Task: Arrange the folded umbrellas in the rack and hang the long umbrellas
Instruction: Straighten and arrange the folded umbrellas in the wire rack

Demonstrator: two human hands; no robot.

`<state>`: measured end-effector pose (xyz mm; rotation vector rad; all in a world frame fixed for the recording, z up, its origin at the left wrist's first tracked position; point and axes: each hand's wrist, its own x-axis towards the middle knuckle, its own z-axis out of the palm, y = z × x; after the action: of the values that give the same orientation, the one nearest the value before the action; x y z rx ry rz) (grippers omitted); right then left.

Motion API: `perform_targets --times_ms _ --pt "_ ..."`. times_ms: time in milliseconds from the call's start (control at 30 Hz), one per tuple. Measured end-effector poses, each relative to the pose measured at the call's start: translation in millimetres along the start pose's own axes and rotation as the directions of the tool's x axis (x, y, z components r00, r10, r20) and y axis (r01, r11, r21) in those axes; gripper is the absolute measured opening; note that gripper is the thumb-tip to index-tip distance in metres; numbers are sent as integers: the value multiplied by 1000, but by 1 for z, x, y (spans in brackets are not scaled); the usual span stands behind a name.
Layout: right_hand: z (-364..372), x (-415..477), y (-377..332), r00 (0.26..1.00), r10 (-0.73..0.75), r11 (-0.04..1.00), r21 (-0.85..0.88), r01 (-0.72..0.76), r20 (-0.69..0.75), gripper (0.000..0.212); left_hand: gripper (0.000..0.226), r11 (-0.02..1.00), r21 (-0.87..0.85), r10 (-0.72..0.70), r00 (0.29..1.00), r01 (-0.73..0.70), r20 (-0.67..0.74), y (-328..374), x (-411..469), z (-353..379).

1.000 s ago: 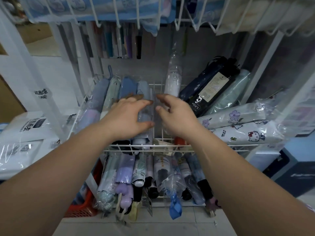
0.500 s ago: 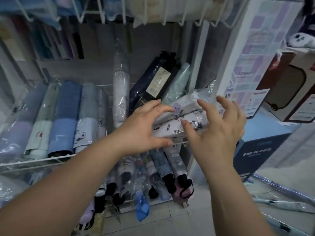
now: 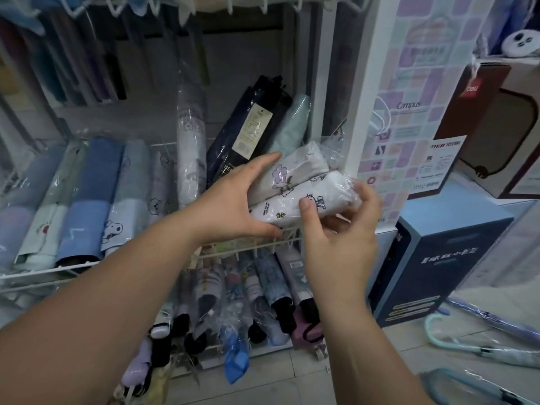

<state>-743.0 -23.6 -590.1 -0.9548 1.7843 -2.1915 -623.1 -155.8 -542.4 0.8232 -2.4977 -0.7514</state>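
Here, wire rack (image 3: 43,271) of folded umbrellas (image 3: 84,200), white umbrella (image 3: 280,210) gripped

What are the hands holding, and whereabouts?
The left hand clasps the upper umbrella and lower umbrella, both folded, at their left ends; the right hand grips the lower one's right end.

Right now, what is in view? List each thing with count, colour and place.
flower-print umbrella: one, white, upper shelf's right end
cat-print umbrella: one, white, against it, nearer
row umbrellas: about five, blue, grey, pale green, upper shelf left
wrapped umbrella: one, white, standing mid-shelf
labelled umbrella: one, navy, leaning at back
neighbouring umbrella: one, mint, right of it
lower-shelf umbrellas: many, mixed, handles forward
long umbrellas: at least two, wrapped, floor right
box: one, blue, floor right
left hand: grips both print umbrellas
right hand: grips cat-print umbrella's end
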Motion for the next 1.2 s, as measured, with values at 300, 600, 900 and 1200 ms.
perform_targets --times_ms 300,600,900,1200 --pt "4 -2 3 992 -45 998 -40 50 115 72 104 987 -147 61 997 -66 -44 -3 -2 3" --pt "20 8 -25 955 10 972 220 -78 295 83 92 962 -240 48 941 -134 -334 15 -7 -4" --pt "68 49 -24 759 31 975 147 -166 651 65 82 847 -531 -251 865 -21 -434 5 7 -34" --pt "89 53 -7 712 37 999 -38 -14 701 98 58 684 -723 -348 913 93 -211 -37 0 -38"
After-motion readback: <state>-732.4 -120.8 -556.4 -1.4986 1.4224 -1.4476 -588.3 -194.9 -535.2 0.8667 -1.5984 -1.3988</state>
